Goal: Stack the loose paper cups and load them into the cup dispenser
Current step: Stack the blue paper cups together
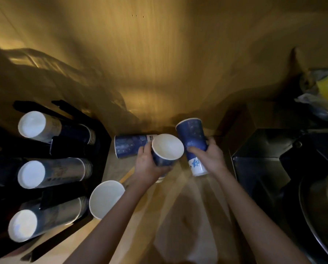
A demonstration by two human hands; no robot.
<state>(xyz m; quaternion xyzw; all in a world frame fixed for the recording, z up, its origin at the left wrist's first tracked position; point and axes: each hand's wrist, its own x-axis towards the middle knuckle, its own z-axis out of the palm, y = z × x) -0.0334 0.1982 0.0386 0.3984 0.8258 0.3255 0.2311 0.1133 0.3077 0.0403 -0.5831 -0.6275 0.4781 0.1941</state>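
Note:
My left hand (147,164) grips a blue paper cup (167,149) with its white mouth facing me. My right hand (209,157) holds a second blue cup (192,141), tilted with its mouth pointing away and its white base toward me. The two cups are side by side, close but apart. Behind my left hand a third blue cup (130,145) lies on its side on the wooden counter. An upright cup (106,198) stands near my left forearm. The black cup dispenser (67,147) at left holds three stacks of cups (52,173) lying in its slots.
A black box-like appliance (262,168) stands at the right, with a dark round pan (319,206) beyond it. A plastic bag with something yellow (327,88) sits at the far right. A wooden wall (149,63) closes the back of the counter.

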